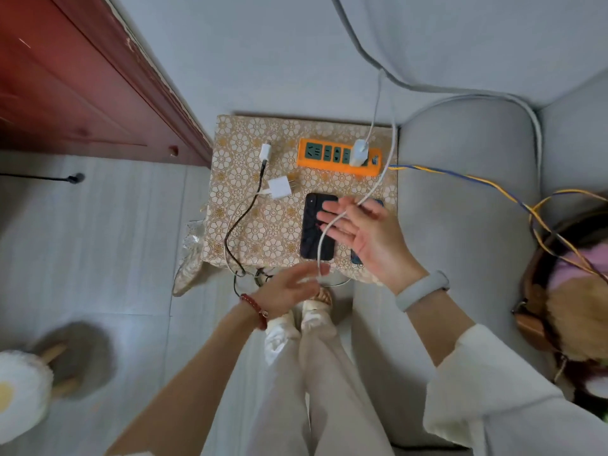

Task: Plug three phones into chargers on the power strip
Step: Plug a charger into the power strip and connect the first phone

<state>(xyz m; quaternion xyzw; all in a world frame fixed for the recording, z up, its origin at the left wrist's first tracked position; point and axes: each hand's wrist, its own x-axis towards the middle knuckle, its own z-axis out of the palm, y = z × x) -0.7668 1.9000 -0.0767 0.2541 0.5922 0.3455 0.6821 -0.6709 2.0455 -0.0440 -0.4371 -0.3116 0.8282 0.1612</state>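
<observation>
An orange power strip [339, 158] lies at the back of a small table with a floral cloth [250, 225]. One white charger [358, 154] is plugged into it. Its white cable [378, 182] runs down across the straight fingers of my right hand [362, 233], held palm up. The cable then reaches my blurred left hand [289, 289], which pinches it at the table's front edge. A black phone [316, 230] lies face up, partly under my right hand. A second phone [356, 258] is mostly hidden under it. Two loose white chargers [265, 152] [279, 188] lie to the left.
A grey sofa arm [460, 209] borders the table on the right, with blue and yellow wires [460, 177] crossing it. A red wooden cabinet [82, 93] stands at the left. A black cable [240, 222] hangs over the table's front. My legs and feet are below.
</observation>
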